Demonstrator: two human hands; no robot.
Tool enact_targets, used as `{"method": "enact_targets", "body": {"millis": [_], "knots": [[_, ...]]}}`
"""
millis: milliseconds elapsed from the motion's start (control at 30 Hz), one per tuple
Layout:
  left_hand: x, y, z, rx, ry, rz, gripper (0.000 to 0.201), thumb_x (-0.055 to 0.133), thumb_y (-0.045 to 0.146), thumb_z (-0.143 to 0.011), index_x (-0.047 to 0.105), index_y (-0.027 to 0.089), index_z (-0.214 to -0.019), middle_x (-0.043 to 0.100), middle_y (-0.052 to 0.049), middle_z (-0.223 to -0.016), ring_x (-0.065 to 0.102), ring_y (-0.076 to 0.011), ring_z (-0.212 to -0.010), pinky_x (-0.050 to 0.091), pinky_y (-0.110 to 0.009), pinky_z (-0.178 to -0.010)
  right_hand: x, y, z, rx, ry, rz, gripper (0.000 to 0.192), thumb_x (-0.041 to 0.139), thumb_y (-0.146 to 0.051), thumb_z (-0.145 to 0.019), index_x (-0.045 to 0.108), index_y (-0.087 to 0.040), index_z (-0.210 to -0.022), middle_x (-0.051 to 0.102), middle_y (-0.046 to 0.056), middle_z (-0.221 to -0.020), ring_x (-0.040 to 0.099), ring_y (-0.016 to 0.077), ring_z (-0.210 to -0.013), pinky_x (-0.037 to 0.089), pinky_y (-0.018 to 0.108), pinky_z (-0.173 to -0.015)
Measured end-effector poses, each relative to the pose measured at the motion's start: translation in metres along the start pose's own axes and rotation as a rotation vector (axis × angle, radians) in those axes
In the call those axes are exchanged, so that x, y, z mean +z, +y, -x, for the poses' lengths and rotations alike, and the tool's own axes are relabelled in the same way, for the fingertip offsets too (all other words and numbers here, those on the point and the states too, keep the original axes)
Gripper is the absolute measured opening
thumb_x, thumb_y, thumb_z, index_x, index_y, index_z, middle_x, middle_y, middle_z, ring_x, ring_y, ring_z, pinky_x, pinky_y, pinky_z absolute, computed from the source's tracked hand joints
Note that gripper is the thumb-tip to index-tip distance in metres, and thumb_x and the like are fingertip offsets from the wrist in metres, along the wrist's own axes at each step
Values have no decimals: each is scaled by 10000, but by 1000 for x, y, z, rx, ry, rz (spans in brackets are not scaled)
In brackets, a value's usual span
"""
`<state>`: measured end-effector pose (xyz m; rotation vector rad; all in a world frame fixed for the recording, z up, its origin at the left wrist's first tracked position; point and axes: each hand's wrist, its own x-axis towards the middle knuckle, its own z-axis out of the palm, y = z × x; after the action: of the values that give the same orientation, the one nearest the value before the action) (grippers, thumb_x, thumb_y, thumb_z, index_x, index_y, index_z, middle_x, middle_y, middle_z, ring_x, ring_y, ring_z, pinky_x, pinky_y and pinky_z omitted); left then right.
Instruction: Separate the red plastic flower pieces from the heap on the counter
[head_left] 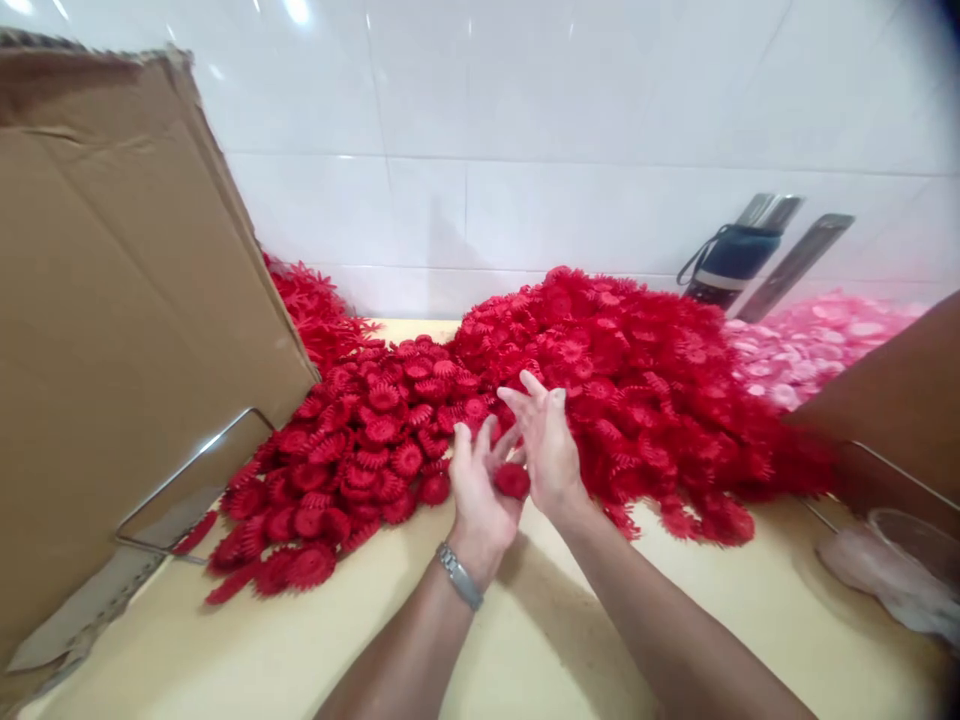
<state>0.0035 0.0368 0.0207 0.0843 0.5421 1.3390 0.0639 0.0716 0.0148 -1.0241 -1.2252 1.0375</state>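
Note:
My left hand and my right hand meet in front of a big heap of red plastic flower-shaped pieces on a pale yellow table. Between both palms sits one red piece; the left fingers curl around it and the right hand presses against it with fingers spread upward. A metal watch is on my left wrist. A lower spread of the same red pieces lies to the left of my hands.
A large cardboard sheet leans at the left over a metal frame. Pink pieces pile up at the back right near a dark umbrella against the white tiled wall. Another brown board and a plastic bag sit at right.

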Motion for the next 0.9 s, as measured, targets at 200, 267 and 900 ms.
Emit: {"method": "enact_targets", "body": {"millis": [200,267,900], "knots": [[1,7,-1,-20,0,-43,447,397,505,-827,619,129,-921,673,-118,-879,650,-230,-816,511,-367,-739,-27,-23,18,-119,-86,201,340,409,-406,-870,594,-183,-1049,641,85,-1000,622,183,-872,512,312,-702],[4,8,1,7,23,-89,463,376,508,-834,613,128,-954,668,-134,-954,642,-242,-862,498,-388,-774,-38,-26,27,-243,-203,421,219,491,-309,-837,621,-197,-972,627,58,-935,600,165,-844,501,308,-731],[41,119,-41,848,-88,-1982,288,589,350,-723,665,230,-973,604,-79,-1147,418,-288,-1201,147,-426,-1084,-70,-19,32,-511,-432,1244,228,482,-256,-843,603,-196,-1027,624,105,-968,566,229,-860,458,392,-749]]}}
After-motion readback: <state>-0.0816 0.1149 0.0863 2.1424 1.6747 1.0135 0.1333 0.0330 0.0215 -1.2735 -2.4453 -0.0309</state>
